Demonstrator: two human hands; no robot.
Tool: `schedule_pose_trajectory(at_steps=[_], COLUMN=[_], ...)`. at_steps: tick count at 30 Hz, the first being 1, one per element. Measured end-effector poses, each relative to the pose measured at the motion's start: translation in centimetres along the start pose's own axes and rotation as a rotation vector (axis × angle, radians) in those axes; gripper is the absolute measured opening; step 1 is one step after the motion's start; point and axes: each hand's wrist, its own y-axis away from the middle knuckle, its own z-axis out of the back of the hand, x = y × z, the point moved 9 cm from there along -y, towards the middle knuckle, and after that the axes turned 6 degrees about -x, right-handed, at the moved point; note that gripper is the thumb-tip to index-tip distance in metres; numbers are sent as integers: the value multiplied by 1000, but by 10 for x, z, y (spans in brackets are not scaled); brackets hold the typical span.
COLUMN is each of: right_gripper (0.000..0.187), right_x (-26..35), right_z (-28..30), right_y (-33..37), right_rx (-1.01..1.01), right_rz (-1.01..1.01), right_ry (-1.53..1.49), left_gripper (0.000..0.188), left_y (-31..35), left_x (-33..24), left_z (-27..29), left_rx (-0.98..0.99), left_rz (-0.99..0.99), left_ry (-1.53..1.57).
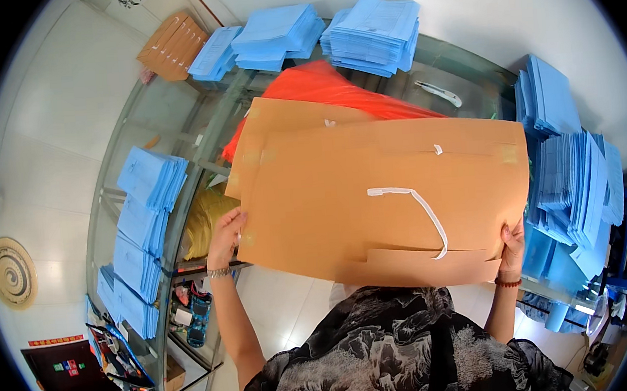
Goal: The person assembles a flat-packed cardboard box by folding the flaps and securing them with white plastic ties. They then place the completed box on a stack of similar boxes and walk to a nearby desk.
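My two hands hold a large unfolded brown cardboard file box [314,203] spread out above the glass table. The fingers of my left hand [225,238] close on its left edge. My right hand [512,245] pinches the lower right corner, thumb on top. A white fastening strap [426,220] curls across the cardboard and a small white tab [438,149] sits near its far edge. Behind it, partly covered, lies a second brown cardboard piece [264,119]. Under that piece spreads a bright red sheet or bag [320,82].
Stacks of light blue folders stand along the glass table [464,58]: at the back [375,31], left [138,237] and right [570,177]. A white utility knife [439,94] lies at the back right. Brown boxes [172,45] stand at the far left corner.
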Motion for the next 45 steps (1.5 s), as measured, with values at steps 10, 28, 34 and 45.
schedule_pose_trajectory(at_steps=[10,28,34,45], right_gripper=[69,52,56,56], right_x=[43,-45,-34,7], right_z=[12,36,13,-68], right_y=[-3,10,2,10], right_rx=[-67,-79,-75,-18], right_rz=[152,-180,-98,185], right_ry=[199,387,624,1061], left_gripper=[22,54,48,51], left_y=[-80,-109,-91,24], left_x=[-58,-16,-42,-136], left_z=[31,-75,-91,-158], left_rx=[-80,-144,133,-54], left_rz=[-143,-543,-465,-701], left_ry=[-65,-923,-734,-1103])
